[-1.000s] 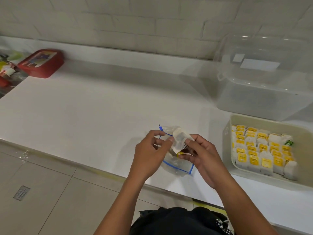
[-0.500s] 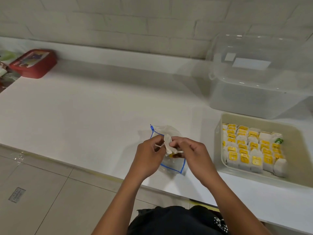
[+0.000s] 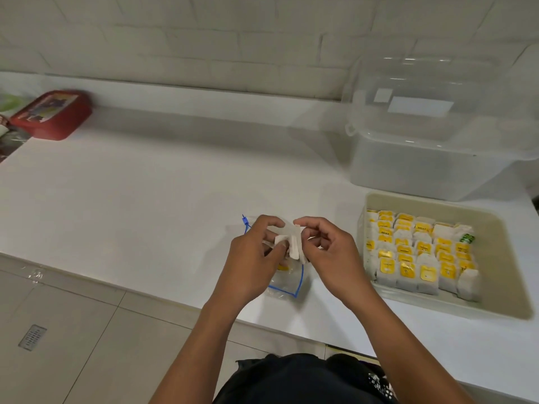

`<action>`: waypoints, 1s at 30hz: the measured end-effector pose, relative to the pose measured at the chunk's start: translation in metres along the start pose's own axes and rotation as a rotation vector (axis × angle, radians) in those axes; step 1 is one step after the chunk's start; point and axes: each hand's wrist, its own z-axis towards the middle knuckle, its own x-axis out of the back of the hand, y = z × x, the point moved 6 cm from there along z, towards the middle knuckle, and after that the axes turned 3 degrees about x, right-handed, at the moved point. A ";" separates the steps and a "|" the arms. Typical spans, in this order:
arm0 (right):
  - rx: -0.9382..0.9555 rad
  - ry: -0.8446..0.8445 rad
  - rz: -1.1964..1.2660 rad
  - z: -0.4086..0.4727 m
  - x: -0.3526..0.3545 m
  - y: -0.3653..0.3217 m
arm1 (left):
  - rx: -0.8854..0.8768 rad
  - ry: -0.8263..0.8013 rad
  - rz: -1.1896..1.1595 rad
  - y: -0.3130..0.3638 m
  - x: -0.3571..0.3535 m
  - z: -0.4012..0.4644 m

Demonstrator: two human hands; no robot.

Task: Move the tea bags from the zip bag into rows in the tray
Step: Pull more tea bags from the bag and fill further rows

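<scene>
Above the clear zip bag (image 3: 287,282) with its blue seal, both my hands hold white tea bags (image 3: 291,243) between them. My left hand (image 3: 253,255) pinches them from the left, and my right hand (image 3: 326,249) pinches them from the right with curled fingers. A yellow tag shows just under my left hand, inside the zip bag. The beige tray (image 3: 495,258) sits to the right, and rows of tea bags with yellow tags (image 3: 420,255) fill its left part. One green-tagged tea bag (image 3: 467,238) lies at the rows' far right end.
A large clear lidded storage box (image 3: 437,135) stands behind the tray. A red container (image 3: 51,113) sits at the far left against the wall ledge. The white counter's front edge runs diagonally just below my hands, with tiled floor beneath.
My hands have turned and pulled at the tea bags above the zip bag, staying over the same spot. My head has shifted, so the tray and zip bag appear further left.
</scene>
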 end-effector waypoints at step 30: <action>-0.103 0.093 0.479 -0.024 0.163 -0.003 | -0.100 -0.207 -0.324 0.084 -0.138 0.015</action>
